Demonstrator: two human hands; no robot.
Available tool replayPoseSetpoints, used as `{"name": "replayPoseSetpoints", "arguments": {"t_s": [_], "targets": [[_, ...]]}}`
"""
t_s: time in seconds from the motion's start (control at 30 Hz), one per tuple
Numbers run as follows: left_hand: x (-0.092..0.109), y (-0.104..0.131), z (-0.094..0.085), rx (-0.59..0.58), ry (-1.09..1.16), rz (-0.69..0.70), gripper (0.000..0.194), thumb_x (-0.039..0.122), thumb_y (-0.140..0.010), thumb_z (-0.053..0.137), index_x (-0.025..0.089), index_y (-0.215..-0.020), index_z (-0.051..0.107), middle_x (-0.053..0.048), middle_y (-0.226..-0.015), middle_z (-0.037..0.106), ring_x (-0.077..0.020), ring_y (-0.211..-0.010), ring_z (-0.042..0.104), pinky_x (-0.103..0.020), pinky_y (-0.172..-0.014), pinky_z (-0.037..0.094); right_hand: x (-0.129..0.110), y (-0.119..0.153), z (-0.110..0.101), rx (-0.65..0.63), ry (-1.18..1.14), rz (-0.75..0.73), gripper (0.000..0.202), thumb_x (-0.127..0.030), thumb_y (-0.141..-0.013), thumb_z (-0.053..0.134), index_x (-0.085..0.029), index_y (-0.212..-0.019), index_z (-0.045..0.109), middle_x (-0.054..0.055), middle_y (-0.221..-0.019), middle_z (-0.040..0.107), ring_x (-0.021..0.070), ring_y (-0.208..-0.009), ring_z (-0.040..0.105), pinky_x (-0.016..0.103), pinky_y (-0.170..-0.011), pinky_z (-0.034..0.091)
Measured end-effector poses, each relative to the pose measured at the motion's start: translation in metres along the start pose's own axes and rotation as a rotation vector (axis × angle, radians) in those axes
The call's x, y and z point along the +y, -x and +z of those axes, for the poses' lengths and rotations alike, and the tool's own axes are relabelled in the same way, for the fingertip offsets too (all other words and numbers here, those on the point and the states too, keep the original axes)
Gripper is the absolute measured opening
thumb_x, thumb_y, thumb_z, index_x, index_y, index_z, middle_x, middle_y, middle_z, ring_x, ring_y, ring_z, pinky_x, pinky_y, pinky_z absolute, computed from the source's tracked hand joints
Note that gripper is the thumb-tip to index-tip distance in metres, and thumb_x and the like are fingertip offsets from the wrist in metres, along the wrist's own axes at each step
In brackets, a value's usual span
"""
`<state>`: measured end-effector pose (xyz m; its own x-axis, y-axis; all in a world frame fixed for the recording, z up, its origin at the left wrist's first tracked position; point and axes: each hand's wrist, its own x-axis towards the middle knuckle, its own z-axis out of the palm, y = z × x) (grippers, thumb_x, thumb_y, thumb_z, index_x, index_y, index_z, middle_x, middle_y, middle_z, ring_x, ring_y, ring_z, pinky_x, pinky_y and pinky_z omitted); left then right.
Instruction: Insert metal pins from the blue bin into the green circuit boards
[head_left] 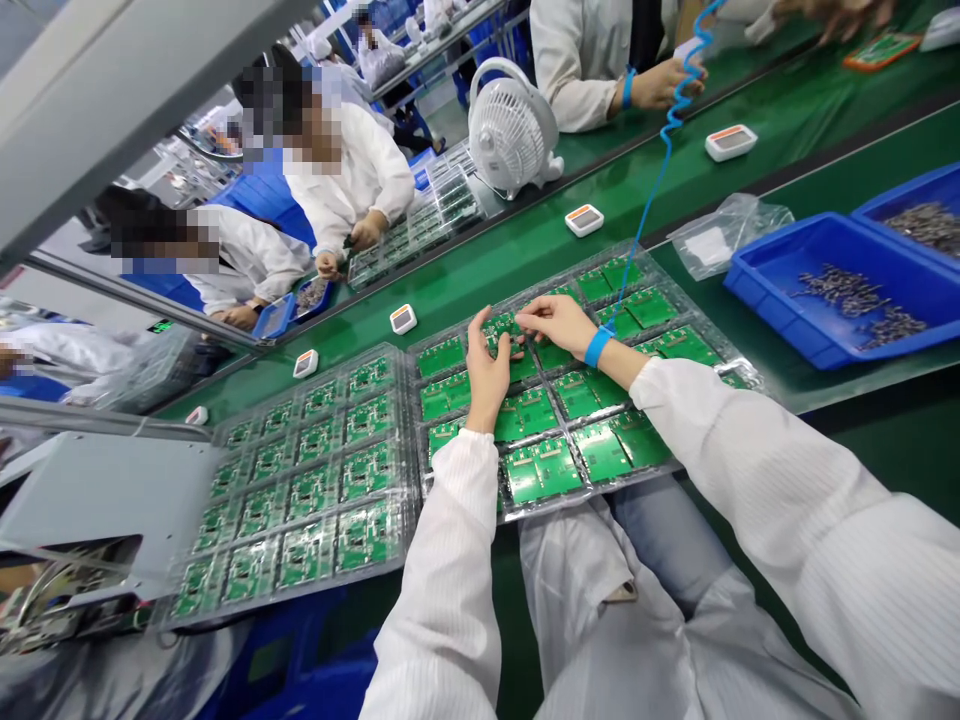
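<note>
Above a clear tray (566, 425) of green circuit boards, my left hand (489, 362) grips a small green circuit board (501, 326) between thumb and fingers. My right hand (556, 324) is at the board's right side, its thumb and index finger pinched together at the edge; whatever is between them is too small to make out. A blue wrist strap (598, 346) with a coiled blue cord circles my right wrist. To the left lies a second clear tray (300, 475) with populated green boards in its compartments.
Blue bins (772, 300) of small metal parts stand at the right, beside a clear plastic bag (727, 235). A white fan (512, 130) and small white devices (583, 220) line the bench's far side. Several people in white coats work opposite. A grey machine (112, 500) is at the left.
</note>
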<state>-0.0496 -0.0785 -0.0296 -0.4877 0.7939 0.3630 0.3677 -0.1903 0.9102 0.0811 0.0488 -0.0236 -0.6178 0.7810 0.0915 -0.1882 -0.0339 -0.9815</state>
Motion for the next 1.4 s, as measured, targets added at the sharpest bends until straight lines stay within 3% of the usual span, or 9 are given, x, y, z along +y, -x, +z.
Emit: {"name": "replayPoseSetpoints", "arguments": {"t_s": [0.1, 0.3, 0.5, 0.83, 1.0, 1.2, 1.4], "targets": [[-0.0014, 0.0020, 0.0006, -0.003, 0.014, -0.027, 0.074, 0.061, -0.100, 0.079, 0.032, -0.163, 0.051, -0.013, -0.158, 0.059, -0.0201, -0.099, 0.079, -0.033, -0.073, 0.074, -0.0019, 0.0002, -0.0011, 0.038, -0.018, 0.025, 0.029, -0.037, -0.079, 0.099, -0.017, -0.084, 0.079, 0.005, -0.073, 0.077, 0.0159, -0.068, 0.069, 0.023, -0.053, 0.053], [-0.0026, 0.0013, 0.0023, -0.029, 0.022, -0.037, 0.062, 0.061, -0.099, 0.081, 0.030, -0.150, 0.063, -0.009, -0.129, 0.072, -0.0238, -0.105, 0.081, -0.035, -0.083, 0.075, -0.0015, 0.0005, -0.0018, 0.058, 0.000, 0.022, 0.033, -0.041, -0.079, 0.100, -0.017, -0.082, 0.078, 0.006, -0.074, 0.077, 0.0175, -0.069, 0.071, 0.023, -0.052, 0.053], [0.0030, 0.0031, 0.0034, -0.095, 0.051, 0.015, 0.051, 0.058, -0.103, 0.076, 0.031, -0.144, 0.064, -0.010, -0.146, 0.071, -0.0253, -0.111, 0.082, -0.037, -0.082, 0.073, -0.0015, 0.0003, -0.0014, 0.056, 0.025, 0.003, 0.036, -0.044, -0.079, 0.100, -0.017, -0.083, 0.077, 0.006, -0.072, 0.076, 0.0155, -0.066, 0.068, 0.023, -0.053, 0.052], [-0.0002, 0.0038, 0.0039, -0.099, -0.026, 0.038, 0.050, 0.057, -0.105, 0.074, 0.029, -0.145, 0.064, -0.010, -0.143, 0.073, -0.0188, -0.095, 0.081, -0.030, -0.076, 0.067, 0.0002, -0.0017, -0.0033, 0.077, 0.040, -0.010, 0.037, -0.046, -0.077, 0.100, -0.017, -0.083, 0.078, 0.006, -0.078, 0.078, 0.0159, -0.069, 0.067, 0.023, -0.053, 0.050], [-0.0004, 0.0038, 0.0034, -0.102, 0.000, 0.038, 0.050, 0.057, -0.104, 0.074, 0.030, -0.145, 0.063, -0.011, -0.144, 0.072, -0.0214, -0.105, 0.081, -0.032, -0.082, 0.067, 0.0002, -0.0016, -0.0020, 0.088, 0.036, -0.011, 0.036, -0.044, -0.077, 0.100, -0.018, -0.083, 0.076, 0.005, -0.076, 0.076, 0.0156, -0.069, 0.067, 0.023, -0.052, 0.049], [0.0008, 0.0037, 0.0033, -0.096, -0.024, 0.033, 0.052, 0.058, -0.103, 0.076, 0.029, -0.144, 0.064, -0.011, -0.145, 0.072, -0.0206, -0.103, 0.080, -0.032, -0.081, 0.067, -0.0002, -0.0005, -0.0017, 0.048, 0.030, -0.001, 0.036, -0.043, -0.077, 0.100, -0.017, -0.081, 0.076, 0.002, -0.068, 0.071, 0.0141, -0.066, 0.065, 0.023, -0.054, 0.050], [0.0025, 0.0039, 0.0024, -0.122, 0.004, 0.055, 0.047, 0.052, -0.105, 0.072, 0.029, -0.145, 0.064, -0.012, -0.148, 0.072, -0.0247, -0.119, 0.078, -0.037, -0.091, 0.068, -0.0011, 0.0008, -0.0010, 0.031, 0.030, 0.011, 0.033, -0.041, -0.079, 0.099, -0.017, -0.080, 0.076, 0.002, -0.067, 0.072, 0.0144, -0.065, 0.066, 0.023, -0.054, 0.049]]}}
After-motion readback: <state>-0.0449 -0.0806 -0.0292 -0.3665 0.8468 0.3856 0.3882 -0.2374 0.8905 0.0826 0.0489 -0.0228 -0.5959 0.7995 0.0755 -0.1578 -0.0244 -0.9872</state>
